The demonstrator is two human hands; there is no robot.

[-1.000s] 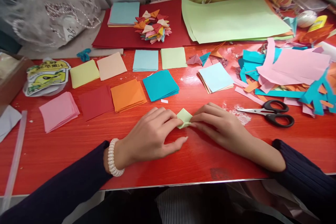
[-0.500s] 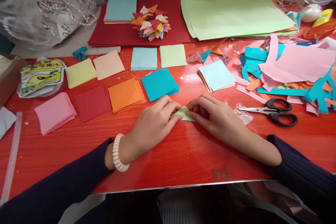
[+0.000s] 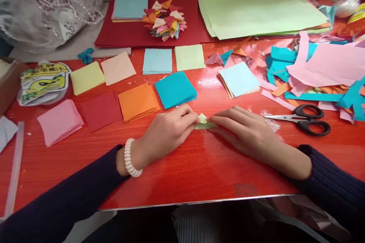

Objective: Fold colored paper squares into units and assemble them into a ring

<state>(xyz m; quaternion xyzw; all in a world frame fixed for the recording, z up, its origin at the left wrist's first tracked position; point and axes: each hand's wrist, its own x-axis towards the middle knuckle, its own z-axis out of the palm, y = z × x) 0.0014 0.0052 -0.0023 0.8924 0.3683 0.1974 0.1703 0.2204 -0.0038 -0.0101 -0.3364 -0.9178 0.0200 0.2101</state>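
A small folded light-green paper (image 3: 203,120) lies on the red table near its middle, a pointed flap standing up at its top. My left hand (image 3: 173,127), with a pale coiled band at the wrist, pinches the paper's left end between thumb and fingers. From the right, my right hand (image 3: 242,127) holds the other end, its fingers straighter and the thumb below. My fingertips cover both ends of the paper. Just beyond my left hand sits a stack of teal squares (image 3: 176,89). Pale blue squares (image 3: 239,78) are beyond my right hand.
Black-handled scissors (image 3: 310,119) lie right of my right hand, beside a heap of paper scraps (image 3: 322,64). Orange squares (image 3: 138,101), red squares (image 3: 102,111) and pink squares (image 3: 60,121) lie left. A ring of folded paper pieces (image 3: 164,21) rests on red sheets at the back.
My right hand has gone from a bent-finger pinch to straighter fingers, slightly further right. The green paper's pointed flap now shows between my hands. The view has shifted a little.
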